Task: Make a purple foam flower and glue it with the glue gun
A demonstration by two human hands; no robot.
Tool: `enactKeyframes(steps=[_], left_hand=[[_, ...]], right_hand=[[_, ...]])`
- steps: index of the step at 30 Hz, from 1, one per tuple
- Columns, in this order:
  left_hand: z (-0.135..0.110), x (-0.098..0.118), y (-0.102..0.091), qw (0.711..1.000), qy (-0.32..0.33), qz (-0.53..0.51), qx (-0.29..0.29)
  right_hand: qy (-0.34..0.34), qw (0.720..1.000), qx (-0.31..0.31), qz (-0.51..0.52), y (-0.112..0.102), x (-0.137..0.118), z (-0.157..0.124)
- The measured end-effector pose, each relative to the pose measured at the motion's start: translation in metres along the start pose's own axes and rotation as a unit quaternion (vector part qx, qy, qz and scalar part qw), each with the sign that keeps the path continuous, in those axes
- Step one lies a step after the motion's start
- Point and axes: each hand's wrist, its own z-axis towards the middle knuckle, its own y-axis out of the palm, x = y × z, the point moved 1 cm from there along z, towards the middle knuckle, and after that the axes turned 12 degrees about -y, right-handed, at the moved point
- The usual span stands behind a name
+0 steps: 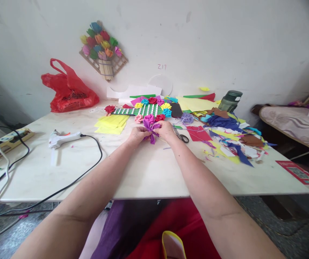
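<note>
My left hand (137,135) and my right hand (166,130) meet over the middle of the white table (149,172), both with fingers closed on a purple paper piece (151,128) that is bunched and folded between them. Just beyond my hands lies a green woven mat (132,111) edged with small paper flowers (154,108) in red, pink, blue and yellow. Black-handled scissors (182,137) rest right beside my right hand.
A white glue gun (62,138) with a black cord lies at left, near a power strip (5,142). Yellow sheets (111,124), a red plastic bag (68,90), a green bottle (230,100) and several paper scraps (232,140) fill the far and right side. A flower craft (103,48) hangs on the wall.
</note>
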Motion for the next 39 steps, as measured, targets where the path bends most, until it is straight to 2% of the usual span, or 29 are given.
enactKeyframes(steps=[13, 22, 30, 34, 39], left_hand=[[0.001, 0.001, -0.002, 0.999, -0.007, -0.048, 0.008], [0.006, -0.003, -0.009, 0.998, 0.001, -0.064, 0.007], [0.004, -0.001, -0.012, 0.999, 0.005, -0.044, -0.008], [0.006, -0.002, -0.012, 0.999, 0.029, 0.020, 0.025], [0.007, -0.001, -0.011, 0.986, 0.054, 0.130, 0.089]], right_hand=[[-0.083, 0.996, 0.012, 0.004, 0.004, -0.004, -0.001], [-0.205, 0.974, -0.032, -0.091, 0.004, -0.007, -0.003], [-0.147, 0.989, -0.030, 0.001, 0.011, 0.000, 0.000], [-0.166, 0.983, -0.045, -0.070, 0.008, -0.006, -0.002], [-0.158, 0.963, -0.093, -0.196, 0.000, -0.018, -0.007]])
